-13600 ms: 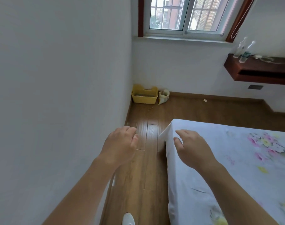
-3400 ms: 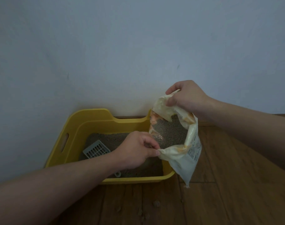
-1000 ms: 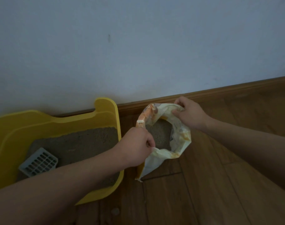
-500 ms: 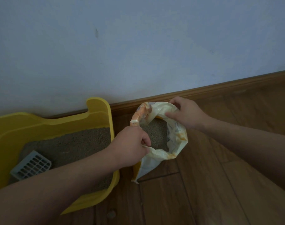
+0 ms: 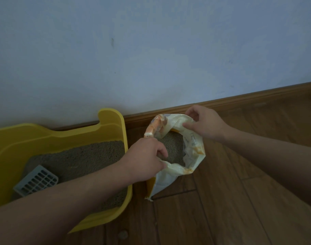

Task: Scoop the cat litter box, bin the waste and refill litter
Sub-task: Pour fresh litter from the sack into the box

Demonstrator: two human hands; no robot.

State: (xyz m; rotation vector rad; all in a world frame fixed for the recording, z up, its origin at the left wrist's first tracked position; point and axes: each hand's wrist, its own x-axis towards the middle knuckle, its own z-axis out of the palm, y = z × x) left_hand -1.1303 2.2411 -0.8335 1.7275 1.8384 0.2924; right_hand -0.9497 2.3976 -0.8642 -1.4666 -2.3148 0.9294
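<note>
One litter bag (image 5: 195,144) is standing open on the wooden floor (image 5: 239,191), just beside the right wall of the one yellow litter box (image 5: 45,137) and near the skirting board (image 5: 239,98). The left hand (image 5: 145,160) is pinching the bag's near rim and the right hand (image 5: 204,122) is pinching its far rim, over the grey litter inside. The left forearm is crossing the box's near right corner and covering the lower end of the one grey slotted scoop (image 5: 36,181), which is lying on the box's litter. One stray clump (image 5: 122,234) is lying on the floor by that corner.
</note>
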